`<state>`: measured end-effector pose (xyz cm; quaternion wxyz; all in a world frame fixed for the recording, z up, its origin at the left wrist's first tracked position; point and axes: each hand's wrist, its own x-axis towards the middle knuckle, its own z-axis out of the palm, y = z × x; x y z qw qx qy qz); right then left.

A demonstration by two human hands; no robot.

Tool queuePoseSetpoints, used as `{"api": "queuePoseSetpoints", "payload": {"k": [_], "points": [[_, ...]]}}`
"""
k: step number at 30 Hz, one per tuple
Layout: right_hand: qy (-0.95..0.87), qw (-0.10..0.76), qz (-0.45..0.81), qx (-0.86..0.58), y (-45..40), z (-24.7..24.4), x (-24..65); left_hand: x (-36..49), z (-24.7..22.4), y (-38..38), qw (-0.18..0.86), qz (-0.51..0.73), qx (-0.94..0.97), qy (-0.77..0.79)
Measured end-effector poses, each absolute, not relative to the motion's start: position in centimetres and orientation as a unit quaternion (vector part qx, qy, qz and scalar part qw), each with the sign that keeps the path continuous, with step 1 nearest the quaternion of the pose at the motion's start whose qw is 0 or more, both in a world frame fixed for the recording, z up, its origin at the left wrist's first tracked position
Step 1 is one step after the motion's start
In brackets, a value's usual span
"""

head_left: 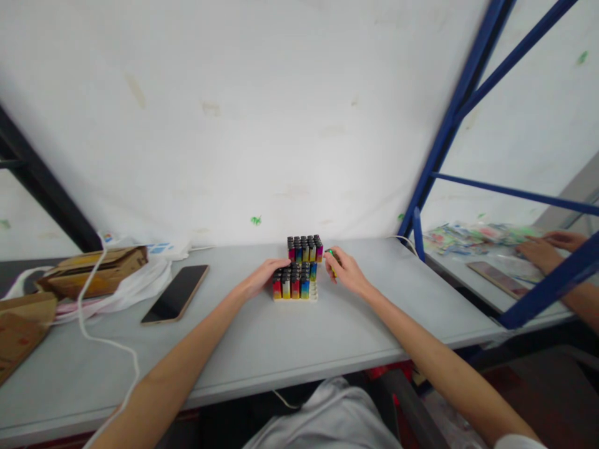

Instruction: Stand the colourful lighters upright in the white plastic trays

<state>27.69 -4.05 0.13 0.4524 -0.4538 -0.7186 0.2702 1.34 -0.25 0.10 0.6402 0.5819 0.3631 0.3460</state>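
Observation:
A white tray stands on the table, with upright lighters in red, yellow and blue with black tops. Several slots along its right side show bare. Behind it is a second block of upright lighters. My left hand is closed around the left side of the near tray, thumb at the top of the lighters; its other fingers are partly hidden. Just right of the two blocks, my right hand pinches a lighter, tilted and apart from the tray.
On the left lie a dark phone, an opened cardboard box, plastic bags and a white cable. A blue metal frame rises on the right. Past it, another person's hands work near a heap of packets.

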Motion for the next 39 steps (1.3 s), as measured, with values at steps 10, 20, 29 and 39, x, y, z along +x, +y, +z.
{"api": "queuePoseSetpoints", "payload": {"k": [10,20,29,39], "points": [[-0.825,0.353,0.156,-0.412,-5.1,1.0,28.1,1.5,0.1,-0.3,0.641,0.352,0.570,0.374],[-0.874,0.273,0.110,-0.387,-4.6,0.6,27.7,1.7,0.0,-0.3,0.634,0.353,0.576,0.375],[-0.837,0.249,0.051,-0.485,-4.7,2.9,29.6,1.6,0.3,-0.4,0.631,0.351,0.583,0.373],[-0.755,0.131,0.093,-0.636,-4.4,0.4,36.5,1.7,0.6,-0.7,0.642,0.347,0.574,0.373]]}}
